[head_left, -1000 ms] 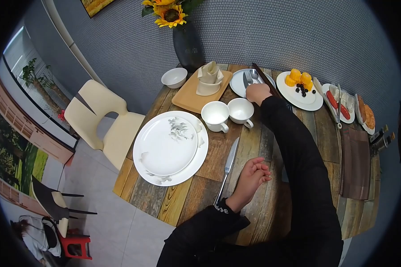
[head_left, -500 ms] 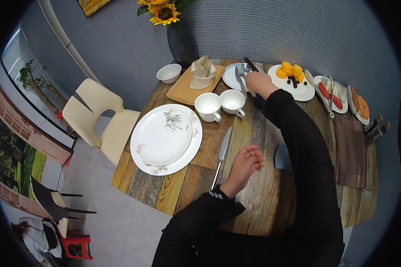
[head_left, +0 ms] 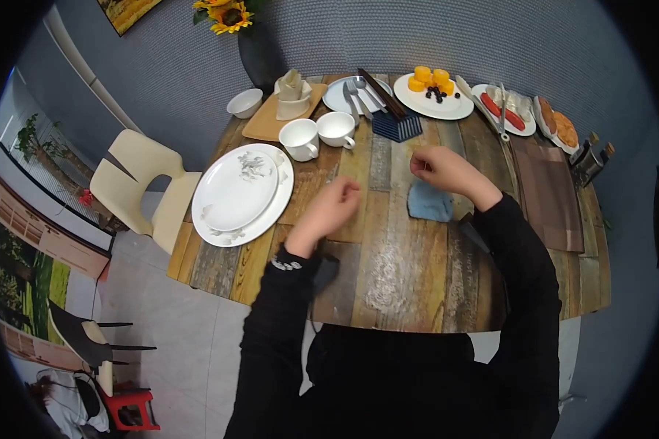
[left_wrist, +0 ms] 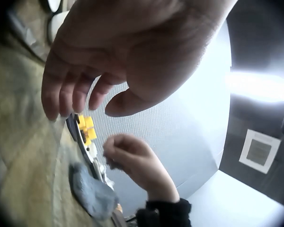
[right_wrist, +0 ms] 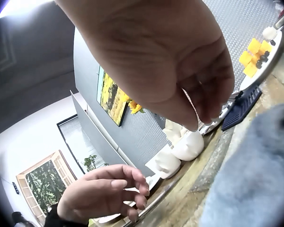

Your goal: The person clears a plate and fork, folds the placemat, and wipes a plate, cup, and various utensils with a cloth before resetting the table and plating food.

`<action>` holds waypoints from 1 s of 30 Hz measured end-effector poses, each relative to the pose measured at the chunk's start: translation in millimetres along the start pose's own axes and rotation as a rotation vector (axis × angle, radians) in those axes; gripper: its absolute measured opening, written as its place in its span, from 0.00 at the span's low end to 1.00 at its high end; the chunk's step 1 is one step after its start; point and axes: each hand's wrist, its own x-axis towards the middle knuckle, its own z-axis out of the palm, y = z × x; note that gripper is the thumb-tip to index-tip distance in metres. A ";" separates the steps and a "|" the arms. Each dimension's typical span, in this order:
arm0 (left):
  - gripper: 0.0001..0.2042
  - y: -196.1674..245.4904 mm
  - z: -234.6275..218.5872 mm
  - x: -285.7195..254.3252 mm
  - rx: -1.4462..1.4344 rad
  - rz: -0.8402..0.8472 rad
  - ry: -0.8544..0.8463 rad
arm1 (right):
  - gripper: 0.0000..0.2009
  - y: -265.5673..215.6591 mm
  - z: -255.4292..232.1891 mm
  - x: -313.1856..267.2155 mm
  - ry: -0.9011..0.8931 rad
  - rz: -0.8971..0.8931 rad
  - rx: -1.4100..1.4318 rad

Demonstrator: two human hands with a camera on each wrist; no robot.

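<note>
A blue cloth (head_left: 428,205) is lying on the counter (head_left: 388,282) right of centre, just below the right hand (head_left: 448,173), which is now hovering after withdrawing from the far plate (head_left: 332,96), leaving the cutlery (head_left: 353,89) there untouched. The right hand's fingers are curling loosely, showing no object between them. The left hand (head_left: 328,209), right of the stacked plates (head_left: 234,192), is also hovering, its relaxed fingers bending partway and gripping nothing.

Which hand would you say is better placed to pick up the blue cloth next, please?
Probably the right hand: it hovers close by the blue cloth with nothing visible in its fingers. The left hand also looks free, but is farther off, across bare wood to the cloth's left.
</note>
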 end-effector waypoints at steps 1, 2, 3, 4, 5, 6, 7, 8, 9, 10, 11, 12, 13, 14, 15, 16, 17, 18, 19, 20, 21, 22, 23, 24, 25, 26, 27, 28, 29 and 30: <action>0.10 11.5 -9.7 -4.4 0.175 -0.041 -0.010 | 0.05 0.1 0.0 -10.9 0.016 -0.011 0.038; 0.11 23.9 -18.2 -9.4 0.351 -0.083 -0.018 | 0.06 0.3 0.5 -19.9 0.033 -0.025 0.078; 0.12 23.6 -21.6 -12.2 0.519 -0.085 -0.014 | 0.06 0.9 2.3 -27.4 0.025 -0.023 0.079; 0.13 22.9 -23.0 -15.7 0.689 -0.088 -0.010 | 0.08 1.5 4.4 -33.4 0.035 -0.075 0.054; 0.13 23.1 -22.3 -19.8 0.835 -0.143 0.010 | 0.11 1.1 6.5 -38.2 0.047 -0.129 0.029; 0.13 24.4 -21.0 -23.1 0.834 -0.150 0.011 | 0.11 -1.2 8.2 -42.7 0.042 -0.133 0.033; 0.13 29.8 -21.2 -26.3 0.917 -0.204 -0.053 | 0.12 -5.4 9.0 -46.5 0.026 -0.126 0.008; 0.13 34.5 -21.8 -29.1 0.999 -0.258 -0.117 | 0.14 -8.1 10.3 -49.2 0.011 -0.121 -0.018; 0.12 37.5 -20.8 -30.8 1.010 -0.272 -0.140 | 0.14 -7.7 13.2 -51.0 0.009 -0.127 -0.014; 0.12 37.7 -20.3 -31.3 1.012 -0.277 -0.137 | 0.16 -5.7 17.2 -52.1 0.016 -0.112 -0.050; 0.12 36.9 -19.9 -30.9 1.013 -0.306 -0.146 | 0.17 -3.4 20.6 -52.5 0.025 -0.096 -0.087; 0.11 35.6 -19.6 -30.0 1.013 -0.333 -0.156 | 0.17 -1.1 22.7 -52.4 0.026 -0.100 -0.085; 0.11 31.3 -19.9 -29.0 1.015 -0.334 -0.154 | 0.19 1.5 24.3 -52.3 -0.003 -0.059 -0.089; 0.12 26.1 -20.9 -28.0 1.012 -0.310 -0.170 | 0.20 4.0 25.9 -51.9 -0.033 -0.017 -0.093; 0.14 21.2 -21.4 -27.2 1.007 -0.286 -0.188 | 0.20 6.4 27.9 -51.6 -0.033 -0.018 -0.093; 0.14 22.2 -21.3 -26.9 1.007 -0.287 -0.189 | 0.20 8.9 29.7 -51.6 -0.028 -0.049 -0.100; 0.12 23.6 -20.7 -26.6 1.013 -0.276 -0.196 | 0.20 11.1 30.4 -52.3 -0.025 -0.079 -0.108; 0.10 24.2 -19.3 -26.1 1.020 -0.264 -0.204 | 0.20 13.0 30.4 -52.4 -0.027 -0.076 -0.107; 0.10 21.9 -17.3 -25.2 1.020 -0.263 -0.209 | 0.20 14.2 30.5 -51.5 -0.035 -0.073 -0.083; 0.10 18.4 -15.1 -24.2 1.040 -0.253 -0.205 | 0.20 15.1 31.3 -51.7 -0.042 -0.070 -0.058; 0.10 15.9 -13.3 -23.5 1.061 -0.242 -0.201 | 0.20 15.5 32.1 -52.8 -0.041 -0.066 -0.054; 0.10 16.4 -12.2 -23.3 1.064 -0.240 -0.205 | 0.20 15.8 32.3 -53.4 -0.046 -0.044 0.020; 0.11 17.6 -11.5 -23.4 1.027 -0.205 -0.199 | 0.19 16.4 32.2 -53.6 -0.049 -0.024 0.093; 0.11 18.5 -10.8 -23.3 0.990 -0.169 -0.193 | 0.19 17.7 32.0 -53.5 -0.045 -0.022 0.095; 0.11 17.8 -9.6 -22.6 0.993 -0.166 -0.194 | 0.19 19.4 31.3 -53.3 -0.070 0.007 0.134; 0.11 15.3 -7.8 -21.6 0.948 -0.124 -0.144 | 0.19 21.1 30.7 -53.0 -0.095 0.035 0.173; 0.12 12.1 -5.8 -20.2 0.901 -0.083 -0.095 | 0.19 24.0 31.2 -53.8 -0.091 0.037 0.175; 0.12 5.8 -3.3 -18.2 0.904 -0.080 -0.096 | 0.18 28.3 32.9 -55.1 -0.056 0.069 0.313; 0.12 -0.4 0.0 -15.7 0.801 -0.002 -0.053 | 0.18 32.9 34.8 -55.6 -0.021 0.101 0.451; 0.12 -6.8 3.3 -12.4 0.695 0.073 -0.013 | 0.18 37.9 37.7 -55.1 -0.018 0.103 0.452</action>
